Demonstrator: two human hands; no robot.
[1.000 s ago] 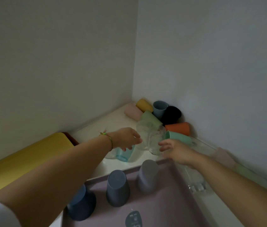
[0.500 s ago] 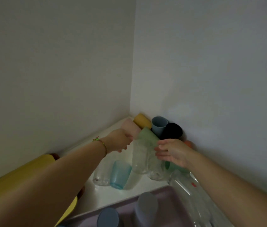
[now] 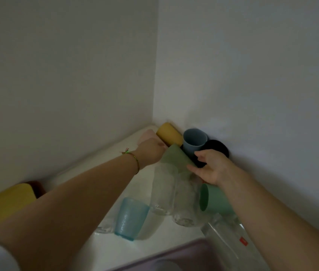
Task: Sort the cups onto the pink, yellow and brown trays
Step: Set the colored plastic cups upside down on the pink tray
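Several cups lie piled in the corner: a pink cup [image 3: 147,133], a yellow cup [image 3: 168,133], a blue-grey cup [image 3: 194,140], a black cup [image 3: 220,148] and a light green cup [image 3: 174,157]. My left hand [image 3: 150,151] reaches in between the pink and light green cups, its fingertips hidden. With fingers spread, my right hand [image 3: 211,168] touches the light green cup in front of the black one. A teal cup [image 3: 214,199] lies under my right wrist. Only the corner of the pink tray [image 3: 190,255] shows at the bottom; the yellow tray [image 3: 4,202] and brown tray [image 3: 38,186] are at the left.
Clear glasses [image 3: 162,192] stand in front of the pile, beside an upturned light blue cup [image 3: 130,219]. A clear plastic container [image 3: 231,239] with a red label lies at the lower right. Walls close off the back and right.
Both hands have moved further into the corner, from the clear glasses to the coloured cups. The view has tilted up, so the cups on the pink tray have dropped out of sight.
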